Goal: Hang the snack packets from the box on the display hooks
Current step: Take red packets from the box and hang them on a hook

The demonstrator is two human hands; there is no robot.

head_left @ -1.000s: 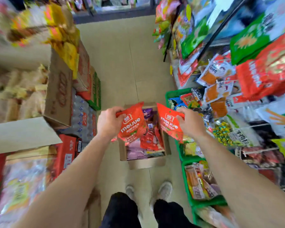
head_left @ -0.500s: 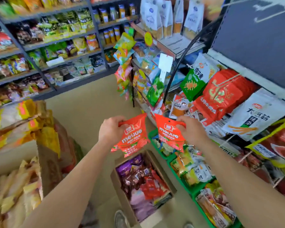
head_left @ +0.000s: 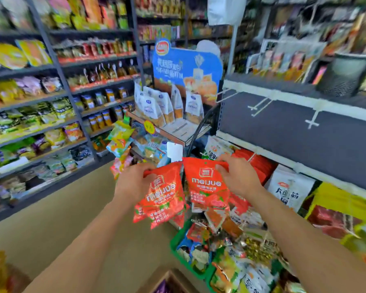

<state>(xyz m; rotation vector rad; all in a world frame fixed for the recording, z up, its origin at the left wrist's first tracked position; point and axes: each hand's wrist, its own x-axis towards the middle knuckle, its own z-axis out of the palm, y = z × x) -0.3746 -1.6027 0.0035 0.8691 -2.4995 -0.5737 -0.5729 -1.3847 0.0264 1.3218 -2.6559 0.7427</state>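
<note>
My left hand (head_left: 133, 182) grips the top corner of a bunch of red "meijue" snack packets (head_left: 163, 199). My right hand (head_left: 239, 178) holds the top of another red "meijue" packet (head_left: 205, 182) beside it. Both are held at chest height in front of the display. Bare white display hooks (head_left: 260, 105) stick out of the dark grey back panel (head_left: 304, 136) up and to the right of my hands. Only a corner of the cardboard box (head_left: 171, 280) shows at the bottom edge, with a purple packet inside.
Hung packets fill the lower rows on the right: red ones (head_left: 260, 166), a white one (head_left: 290, 187), yellow ones (head_left: 338, 201). Green baskets (head_left: 178, 244) of snacks sit below. A blue promotional stand (head_left: 186, 68) is ahead; stocked shelves (head_left: 51, 102) line the left.
My view has tilted up from the box to the display. Both hands have risen with their red packets, and the bare hooks on the grey panel have come into view.
</note>
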